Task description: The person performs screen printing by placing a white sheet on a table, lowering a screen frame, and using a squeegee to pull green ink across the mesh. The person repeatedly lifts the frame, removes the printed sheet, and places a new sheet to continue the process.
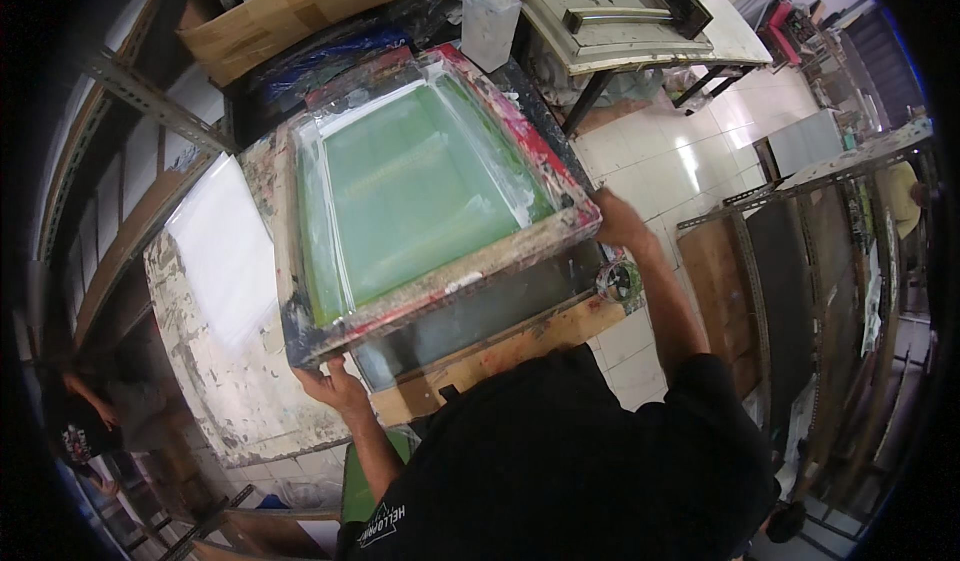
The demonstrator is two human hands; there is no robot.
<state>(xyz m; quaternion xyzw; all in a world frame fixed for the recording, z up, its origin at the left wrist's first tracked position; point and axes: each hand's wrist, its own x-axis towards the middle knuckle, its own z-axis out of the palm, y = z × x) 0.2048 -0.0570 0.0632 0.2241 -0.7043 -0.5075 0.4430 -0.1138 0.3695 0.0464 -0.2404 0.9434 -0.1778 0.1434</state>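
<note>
Both hands grip a screen printing frame, its wooden rim stained with paint and its mesh green. My left hand is closed on its near left corner from below, thumb at the edge. My right hand holds the near right corner; its fingertips are partly hidden behind the rim. The near side of the frame stands raised over a grey smooth panel with a wooden edge. A small clear round container with green stains is just below my right hand. White sheets lie left of the frame.
A paint-spotted table extends on the left, beside metal shelving. Behind the frame are a translucent plastic bottle and a cardboard piece. Another bench stands far right. A rack is at right; another person is far left.
</note>
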